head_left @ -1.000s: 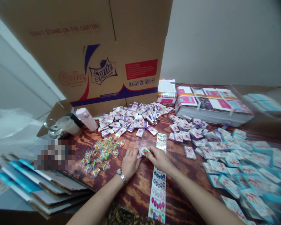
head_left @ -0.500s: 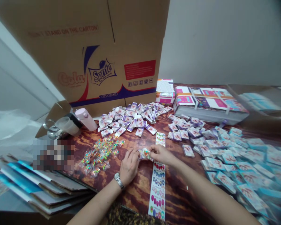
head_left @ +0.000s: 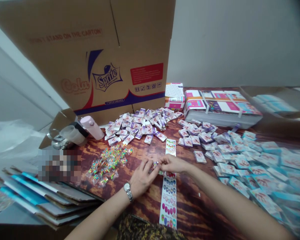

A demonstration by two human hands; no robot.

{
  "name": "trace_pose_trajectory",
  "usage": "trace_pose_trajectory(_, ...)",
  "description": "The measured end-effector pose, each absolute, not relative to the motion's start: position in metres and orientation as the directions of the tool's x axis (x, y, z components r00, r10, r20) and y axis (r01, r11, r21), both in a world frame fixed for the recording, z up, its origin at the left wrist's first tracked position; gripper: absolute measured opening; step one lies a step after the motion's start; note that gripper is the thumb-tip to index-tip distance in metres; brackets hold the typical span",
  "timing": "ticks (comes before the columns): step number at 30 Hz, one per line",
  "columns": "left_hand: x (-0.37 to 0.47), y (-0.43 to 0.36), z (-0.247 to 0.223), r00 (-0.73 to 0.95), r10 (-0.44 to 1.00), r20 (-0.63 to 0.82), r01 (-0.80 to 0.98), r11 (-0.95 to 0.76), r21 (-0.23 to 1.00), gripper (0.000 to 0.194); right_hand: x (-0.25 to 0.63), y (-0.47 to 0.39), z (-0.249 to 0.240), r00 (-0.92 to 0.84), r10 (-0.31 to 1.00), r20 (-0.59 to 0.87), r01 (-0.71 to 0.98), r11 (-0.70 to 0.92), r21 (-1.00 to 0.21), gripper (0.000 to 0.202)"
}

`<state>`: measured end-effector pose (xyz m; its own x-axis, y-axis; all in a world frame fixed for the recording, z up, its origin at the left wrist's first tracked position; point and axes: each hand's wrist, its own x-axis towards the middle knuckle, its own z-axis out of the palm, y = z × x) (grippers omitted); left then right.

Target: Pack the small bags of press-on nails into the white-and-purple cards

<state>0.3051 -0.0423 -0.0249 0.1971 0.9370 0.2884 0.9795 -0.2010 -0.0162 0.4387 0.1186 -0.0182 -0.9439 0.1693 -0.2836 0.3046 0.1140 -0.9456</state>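
My left hand (head_left: pixel 143 176), a watch on its wrist, is closed around a small white-and-purple printed box (head_left: pixel 154 165), mostly hidden by the fingers. My right hand (head_left: pixel 173 164) pinches at the right end of that box, fingertips pressed together. Something colourful shows just under the fingers, too small to make out. Beneath my right hand runs a long strip of nail stickers (head_left: pixel 168 200) lying on the table. Left of my hands lies a heap of small clear packets with bright multicoloured contents (head_left: pixel 110 161).
A tall carton (head_left: pixel 95 66) stands at the back. Small purple-and-white boxes (head_left: pixel 140 125) are piled before it, with more boxes (head_left: pixel 242 161) spread to the right. A pink bottle (head_left: pixel 92 128), strapped printed stack (head_left: pixel 222 106) and folded cardboard (head_left: pixel 52 196) surround the wooden table (head_left: pixel 197 206).
My left fingers have moved right and now cover more of the small box. My right fingers have closed in at its end, and the colourful piece seen there is mostly hidden. The view shifted slightly.
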Motion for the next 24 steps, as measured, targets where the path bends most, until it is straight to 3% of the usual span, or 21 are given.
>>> trace_pose_trajectory(5,0.310,-0.042,-0.019,0.099,0.963,0.251,0.989,-0.124,0.086,0.057,0.443,0.118,-0.011,-0.960,0.142,-0.241,0.260,0.135,-0.956,0.010)
trace_pose_trajectory(10,0.311,-0.044,-0.023,0.106,0.950,0.294,0.983,-0.145,0.112,0.050,0.443,0.116,-0.003,-0.967,0.097,-0.234,0.249,0.208,-0.946,0.004)
trace_pose_trajectory(15,0.313,-0.046,-0.032,0.086,0.945,0.314,0.984,-0.130,0.124,0.045,0.439,0.102,-0.012,-0.940,0.289,-0.184,0.282,0.346,-0.895,0.003)
trace_pose_trajectory(17,0.312,-0.047,-0.031,0.054,0.945,0.322,0.983,-0.106,0.149,0.045,0.441,0.098,-0.017,-0.932,0.326,-0.162,0.264,0.298,-0.917,0.002)
trace_pose_trajectory(21,0.312,-0.048,-0.025,0.004,0.956,0.293,0.966,-0.079,0.246,0.049,0.449,0.096,-0.022,-0.942,0.320,-0.102,0.153,0.140,-0.978,0.018)
trace_pose_trajectory(24,0.313,-0.048,-0.021,0.010,0.964,0.265,0.955,-0.088,0.283,0.054,0.453,0.097,-0.019,-0.931,0.353,-0.096,0.153,0.138,-0.979,0.020)
